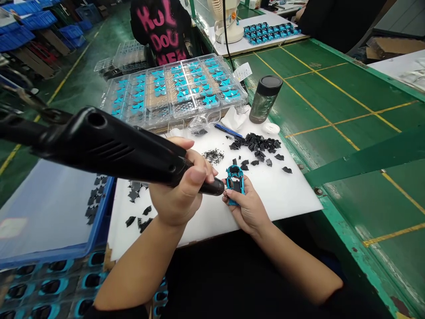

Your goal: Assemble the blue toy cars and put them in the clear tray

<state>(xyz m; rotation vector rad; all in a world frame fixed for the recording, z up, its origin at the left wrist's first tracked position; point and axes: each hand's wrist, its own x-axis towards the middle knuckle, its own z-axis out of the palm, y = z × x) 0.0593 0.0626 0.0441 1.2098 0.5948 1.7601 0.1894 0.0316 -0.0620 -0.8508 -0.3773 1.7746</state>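
Observation:
My left hand (182, 190) is wrapped round a black electric screwdriver (116, 148), which lies slantwise with its tip pointing right and down. Between the fingers and thumb of my right hand (247, 206) is a blue and black plastic car-shaped part (235, 184). The screwdriver's nose is close against the left side of this part; whether the bit touches it I cannot tell. Just beyond my hands, a pile of small black plastic pieces (259, 144) and a scatter of tiny screws (213, 156) lie on the white board (285, 195).
Behind the board is a clear compartment tray (149, 117) of blue parts. A dark-lidded bottle (265, 99), a blue pen (228, 130) and crumpled tissue (235, 118) are nearby. A blue bin (96, 241) stands at left, a green conveyor table (332, 88) at right. A person (161, 31) is beyond.

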